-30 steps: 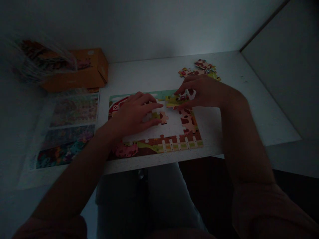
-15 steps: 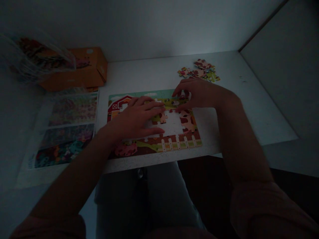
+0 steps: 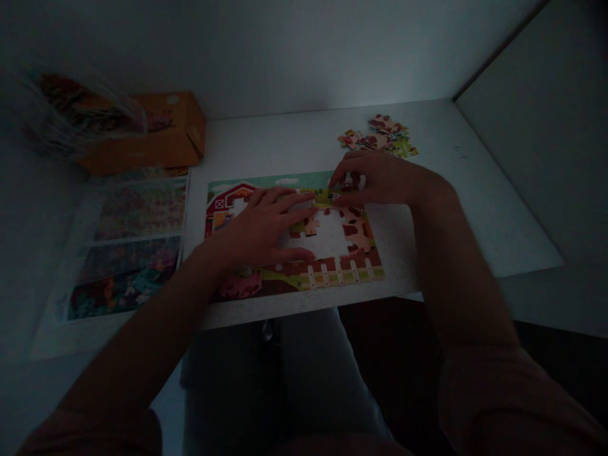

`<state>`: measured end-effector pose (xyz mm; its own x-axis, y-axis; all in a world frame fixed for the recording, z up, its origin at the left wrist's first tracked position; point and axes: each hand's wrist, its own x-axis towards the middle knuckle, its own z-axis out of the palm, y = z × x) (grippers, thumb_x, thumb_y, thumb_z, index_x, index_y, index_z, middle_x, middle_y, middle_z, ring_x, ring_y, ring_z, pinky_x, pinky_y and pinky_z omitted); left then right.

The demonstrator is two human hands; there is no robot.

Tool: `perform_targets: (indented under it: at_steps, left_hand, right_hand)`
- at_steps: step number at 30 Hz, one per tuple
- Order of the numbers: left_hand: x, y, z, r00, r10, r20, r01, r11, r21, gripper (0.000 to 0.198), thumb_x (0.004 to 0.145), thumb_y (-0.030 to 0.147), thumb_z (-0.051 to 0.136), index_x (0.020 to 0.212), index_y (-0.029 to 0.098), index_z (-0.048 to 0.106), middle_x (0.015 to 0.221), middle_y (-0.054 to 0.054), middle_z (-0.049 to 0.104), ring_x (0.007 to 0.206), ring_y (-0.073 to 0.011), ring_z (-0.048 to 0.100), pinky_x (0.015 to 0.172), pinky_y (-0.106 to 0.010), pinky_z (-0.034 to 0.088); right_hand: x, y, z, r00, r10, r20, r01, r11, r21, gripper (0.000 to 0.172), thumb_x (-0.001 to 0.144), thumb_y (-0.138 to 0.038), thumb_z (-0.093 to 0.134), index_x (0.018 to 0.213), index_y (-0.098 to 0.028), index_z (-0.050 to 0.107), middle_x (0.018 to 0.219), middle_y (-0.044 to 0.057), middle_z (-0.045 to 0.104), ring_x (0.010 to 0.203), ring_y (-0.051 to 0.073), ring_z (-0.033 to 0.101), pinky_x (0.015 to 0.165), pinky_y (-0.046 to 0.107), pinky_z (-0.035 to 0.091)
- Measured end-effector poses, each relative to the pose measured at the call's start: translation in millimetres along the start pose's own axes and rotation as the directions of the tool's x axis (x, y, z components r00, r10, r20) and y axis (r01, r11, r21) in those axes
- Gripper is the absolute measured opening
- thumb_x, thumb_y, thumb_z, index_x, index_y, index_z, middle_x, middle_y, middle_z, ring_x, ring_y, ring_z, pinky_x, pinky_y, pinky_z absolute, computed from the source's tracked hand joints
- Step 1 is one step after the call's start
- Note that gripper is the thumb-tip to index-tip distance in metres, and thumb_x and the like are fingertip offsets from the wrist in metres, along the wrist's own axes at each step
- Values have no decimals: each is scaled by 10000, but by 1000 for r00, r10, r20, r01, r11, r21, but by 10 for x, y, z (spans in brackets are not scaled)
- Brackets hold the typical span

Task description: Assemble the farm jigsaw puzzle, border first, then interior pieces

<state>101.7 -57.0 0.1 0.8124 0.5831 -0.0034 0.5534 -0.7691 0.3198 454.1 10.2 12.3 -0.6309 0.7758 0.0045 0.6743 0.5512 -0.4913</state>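
Pinching a yellow-green puzzle piece between thumb and fingertips, the person's right hand sits bunched at the top edge of the white gap in a farm jigsaw puzzle. The piece lies flat on the puzzle's upper side, above the gap. Its long axis seems to run left to right, along the puzzle's top border, though the fingers hide too much of it to tell exactly which way its tabs point. Such a tight fingertip hold appears suited to steering a small piece into a close fit.

The left hand is spread flat, its fingers apart, across the left part of the puzzle, reaching to the gap's edge. It seems placed there to stop the joined pieces from sliding, but how hard it presses cannot be told.

Beyond the right hand, a small heap of loose puzzle pieces lies on the white table. To the left are a sheet of printed pictures, an orange cardboard box, and a blurred clear plastic bag.
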Motion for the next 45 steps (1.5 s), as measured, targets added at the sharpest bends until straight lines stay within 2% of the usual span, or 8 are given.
perform_targets:
  at_steps: [3, 7, 14, 22, 27, 34, 41, 45]
  left_hand:
    - [7, 6, -10, 1000, -3, 14, 3, 1000, 0, 917, 1143, 789, 841, 1905, 306, 675, 2022, -161, 579, 1846, -519, 497, 1538, -751, 312]
    - [11, 17, -18, 1000, -10, 15, 10, 1000, -1, 913, 1138, 801, 842, 1900, 323, 682, 2010, -156, 596, 1839, -513, 508, 1538, -734, 311]
    - [9, 32, -24, 1000, -16, 20, 17, 1000, -12, 934, 1133, 811, 844, 1903, 313, 669, 2007, -160, 599, 1827, -508, 515, 1540, -736, 303]
    - [19, 64, -45, 1000, -28, 14, 29, 999, -34, 955, 1115, 790, 885, 1897, 286, 669, 1998, -179, 607, 1823, -516, 526, 1536, -744, 318]
    - [15, 73, -38, 999, -34, 21, 35, 999, -18, 922, 1146, 764, 858, 1906, 283, 654, 2005, -176, 599, 1839, -504, 510, 1539, -730, 322]
    - [18, 88, -9, 999, -39, 12, 39, 999, -10, 955, 1138, 794, 855, 1911, 271, 655, 2003, -185, 598, 1831, -521, 514, 1541, -747, 333]
    - [3, 86, -8, 999, -46, 3, 46, 999, -13, 918, 1142, 791, 846, 1915, 333, 658, 2009, -158, 596, 1827, -526, 514, 1527, -757, 338]
    - [5, 89, -9, 998, -56, 10, 56, 998, -16, 849, 1176, 756, 804, 1897, 327, 671, 2000, -159, 604, 1819, -516, 509, 1523, -750, 321]
  right_hand:
    - [3, -7, -15, 1000, -11, 24, 11, 1000, 16, 369, 1031, -585, 948, 1221, -269, 973, 1166, 112, 876, 956, 298, 767, 920, 427, 579]
    - [15, -16, -31, 998, 34, 57, -36, 998, 48, 323, 1020, -564, 976, 1189, -289, 963, 1092, 80, 863, 919, 280, 765, 881, 408, 581]
    - [10, -40, -42, 992, 98, 82, -103, 993, 61, 356, 990, -602, 1018, 1166, -298, 961, 1047, 57, 873, 894, 271, 772, 897, 409, 603]
    - [9, -31, -45, 996, 50, 79, -52, 998, 24, 375, 1036, -606, 958, 1218, -279, 984, 1092, 84, 887, 925, 283, 786, 890, 414, 613]
    - [9, 0, -41, 998, 36, 53, -36, 999, 4, 434, 1040, -654, 971, 1263, -284, 1009, 1167, 108, 880, 946, 294, 779, 953, 440, 602]
    - [8, 29, -6, 1000, -1, 7, 1, 1000, 7, 435, 1042, -678, 940, 1200, -277, 1003, 1139, 90, 854, 958, 274, 738, 949, 411, 573]
    - [42, -12, -17, 998, 15, 60, -16, 1000, 8, 364, 1040, -640, 935, 1157, -299, 988, 1035, 61, 840, 888, 266, 736, 897, 406, 584]
    - [34, -25, -22, 999, 6, 49, -7, 1000, 13, 362, 1045, -639, 942, 1156, -299, 997, 1060, 67, 847, 882, 260, 744, 899, 410, 593]
